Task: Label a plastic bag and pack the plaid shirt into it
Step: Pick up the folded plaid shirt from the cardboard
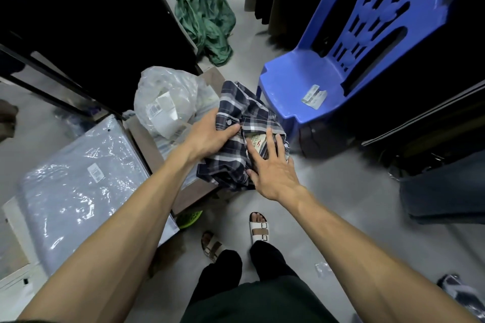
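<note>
The plaid shirt (242, 136) is seen bunched and partly folded at the middle of the view, resting on the near end of a brown cardboard surface (147, 139) that stands beside a blue plastic chair (315, 81). The shirt is held from both sides. The left hand (210, 135) is laid on the shirt's left edge, its fingers curled over the cloth near a white button, so that a fold of fabric is gripped between thumb and fingers. The right hand (273, 168) is placed flat on the shirt's near right part, its fingers spread and extended over the collar area, where a beige neck label (258, 143) is partly covered by them; the cloth is pressed down rather than pinched by this hand, and the thumb is set against the shirt's lower edge. The greater part of the shirt thus lies between the two hands and beyond their fingertips, toward the chair.

A crumpled clear plastic bag (168, 102) with white paper slips inside is seen just left of the shirt, touching or nearly touching the left hand. A flat packed garment in a clear bag (78, 186) with a small white sticker lies further left. Two white labels (313, 96) are lying on the chair seat. A green cloth (207, 18) is heaped on the floor beyond. Sandalled feet (258, 228) are visible below the arms.
</note>
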